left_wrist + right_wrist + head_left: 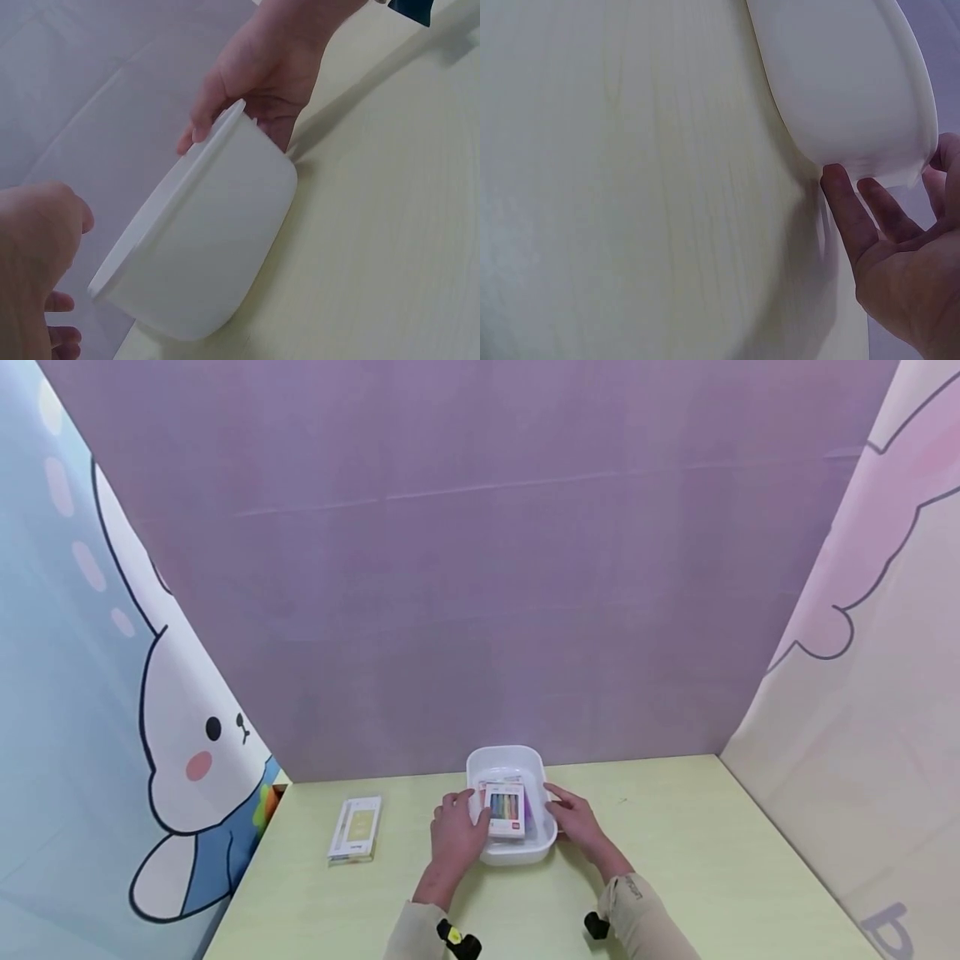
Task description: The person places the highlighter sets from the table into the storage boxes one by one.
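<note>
A white plastic basin [537,850] stands on the table, with a small white box [506,811] printed with coloured stripes inside it. Other flat items beneath that box are mostly hidden. My left hand [459,828] is at the basin's left rim, thumb beside the striped box. In the left wrist view its thumb and fingers are spread apart, with nothing visible between them. On the opposite side my right hand [579,823] holds the basin's right wall. The right wrist view shows its fingers [851,214] against the outside, below the rim.
To the left on the pale table [675,860] lies a white flat box [356,828] with a yellow panel, on top of something thin. A purple backdrop [480,610] rises behind the table, and printed cloths hang at both sides.
</note>
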Tool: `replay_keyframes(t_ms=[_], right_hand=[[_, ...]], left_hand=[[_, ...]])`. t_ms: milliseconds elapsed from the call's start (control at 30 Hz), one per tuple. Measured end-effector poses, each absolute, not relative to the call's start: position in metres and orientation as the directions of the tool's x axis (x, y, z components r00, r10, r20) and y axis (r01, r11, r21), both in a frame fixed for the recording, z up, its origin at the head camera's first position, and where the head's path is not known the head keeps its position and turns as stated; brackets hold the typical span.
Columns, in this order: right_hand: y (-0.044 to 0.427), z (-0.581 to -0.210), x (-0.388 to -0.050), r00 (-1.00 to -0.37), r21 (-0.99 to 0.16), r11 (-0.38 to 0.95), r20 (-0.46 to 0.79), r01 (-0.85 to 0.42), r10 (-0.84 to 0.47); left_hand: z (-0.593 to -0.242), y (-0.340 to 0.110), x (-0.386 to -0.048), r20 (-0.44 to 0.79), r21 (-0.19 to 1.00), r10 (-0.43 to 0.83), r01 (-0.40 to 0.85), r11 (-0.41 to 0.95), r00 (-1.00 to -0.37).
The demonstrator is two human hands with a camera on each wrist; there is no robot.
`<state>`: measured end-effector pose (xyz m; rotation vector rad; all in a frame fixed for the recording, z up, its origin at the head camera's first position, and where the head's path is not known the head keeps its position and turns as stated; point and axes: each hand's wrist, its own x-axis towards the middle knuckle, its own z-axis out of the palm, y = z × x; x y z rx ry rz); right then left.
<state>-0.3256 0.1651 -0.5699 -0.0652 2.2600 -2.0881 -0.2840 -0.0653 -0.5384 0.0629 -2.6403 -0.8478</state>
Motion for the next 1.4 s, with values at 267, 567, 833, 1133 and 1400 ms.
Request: replay_keyframes(t_ms=[267, 567, 833, 1133, 1400], right_hand=[[0.166, -0.574, -0.329, -0.998, -0.995, 0.093, -0.028, 0.022, -0.061], [0.164, -0.572, -0.327, -0.997, -0.996, 0.087, -0.035, 0.029, -0.070], [0.165, -0.573, -0.326, -0.997, -0.996, 0.085, -0.018, 0.011, -0.073], [0.166, -0.575, -0.324, -0.997, -0.995, 0.098, -0.033, 0.026, -0.074], [0.165, -0.574, -0.326, -0.996, -0.996, 0.089, -0.034, 0.027, -0.080]], left_hand=[[-0.542, -0.079, -0.287, 0.375, 0.589, -0.181, 0.082, 0.804, -0.909], [-0.548, -0.100, -0.285, 0.388, 0.555, -0.164, 0.088, 0.827, -0.907], [-0.557, -0.119, -0.287, 0.366, 0.536, -0.140, 0.086, 0.840, -0.920], [-0.565, -0.140, -0.280, 0.350, 0.536, -0.114, 0.099, 0.838, -0.930], [-0.566, -0.159, -0.274, 0.329, 0.501, -0.085, 0.098, 0.860, -0.940]])
